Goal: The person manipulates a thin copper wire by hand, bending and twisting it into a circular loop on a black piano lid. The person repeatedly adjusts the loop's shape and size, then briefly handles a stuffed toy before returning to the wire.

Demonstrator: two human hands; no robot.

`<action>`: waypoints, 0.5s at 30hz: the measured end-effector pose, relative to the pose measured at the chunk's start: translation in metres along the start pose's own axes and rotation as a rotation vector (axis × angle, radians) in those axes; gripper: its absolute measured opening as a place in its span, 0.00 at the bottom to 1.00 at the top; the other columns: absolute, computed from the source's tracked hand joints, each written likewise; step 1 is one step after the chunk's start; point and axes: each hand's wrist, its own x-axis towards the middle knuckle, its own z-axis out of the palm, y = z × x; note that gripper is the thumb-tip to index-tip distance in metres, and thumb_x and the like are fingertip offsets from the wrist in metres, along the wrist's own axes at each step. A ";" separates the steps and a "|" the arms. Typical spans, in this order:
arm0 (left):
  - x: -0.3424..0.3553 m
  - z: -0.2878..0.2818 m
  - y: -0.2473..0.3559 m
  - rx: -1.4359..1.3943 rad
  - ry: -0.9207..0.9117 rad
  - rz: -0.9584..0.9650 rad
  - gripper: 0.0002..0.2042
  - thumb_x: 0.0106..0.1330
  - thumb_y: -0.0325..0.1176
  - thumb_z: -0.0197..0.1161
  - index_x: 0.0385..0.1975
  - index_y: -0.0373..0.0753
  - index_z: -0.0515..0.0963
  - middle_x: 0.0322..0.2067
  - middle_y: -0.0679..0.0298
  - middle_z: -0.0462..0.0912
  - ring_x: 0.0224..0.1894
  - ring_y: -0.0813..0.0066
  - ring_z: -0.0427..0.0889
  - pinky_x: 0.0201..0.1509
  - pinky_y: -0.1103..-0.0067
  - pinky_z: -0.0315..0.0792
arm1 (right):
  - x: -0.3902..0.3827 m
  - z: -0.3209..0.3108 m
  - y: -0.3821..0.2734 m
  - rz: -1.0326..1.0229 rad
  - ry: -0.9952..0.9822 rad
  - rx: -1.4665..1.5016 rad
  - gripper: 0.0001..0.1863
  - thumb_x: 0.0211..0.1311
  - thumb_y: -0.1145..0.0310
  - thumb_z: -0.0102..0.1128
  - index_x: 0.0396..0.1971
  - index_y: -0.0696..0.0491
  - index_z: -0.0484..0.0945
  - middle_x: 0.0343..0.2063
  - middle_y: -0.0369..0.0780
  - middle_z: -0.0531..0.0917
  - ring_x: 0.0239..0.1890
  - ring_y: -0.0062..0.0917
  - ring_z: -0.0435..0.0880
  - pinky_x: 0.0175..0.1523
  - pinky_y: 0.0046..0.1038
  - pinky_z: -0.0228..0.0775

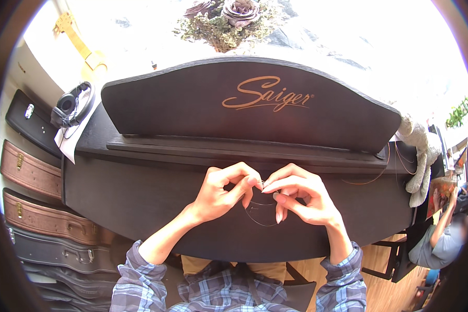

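Note:
A thin, wiry string (260, 224) hangs in a loose loop over the black desk top (140, 195). My left hand (221, 191) pinches it between thumb and forefinger. Close beside it, fingertips nearly touching, my right hand (308, 196) pinches the string as well, its other fingers bent below. The string's exact course between the fingertips is too fine to make out. Both hands are held above the middle of the desk, in front of a raised black panel (192, 106) with a ledge at its foot.
More thin copper-coloured strings (386, 169) lie at the desk's right, near a grey plush toy (425, 153). Headphones (67, 104) rest at the left end on white paper. Instrument cases (41, 208) stand along the left. Another person (442, 242) sits far right. Flowers (229, 31) stand behind the panel.

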 end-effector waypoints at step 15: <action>0.000 0.000 0.001 -0.032 0.009 -0.025 0.11 0.81 0.35 0.58 0.39 0.37 0.82 0.18 0.66 0.84 0.18 0.85 0.79 0.24 0.84 0.66 | 0.002 -0.007 0.014 -0.267 0.289 -0.416 0.16 0.60 0.82 0.72 0.47 0.56 0.82 0.45 0.40 0.79 0.28 0.19 0.88 0.20 0.15 0.70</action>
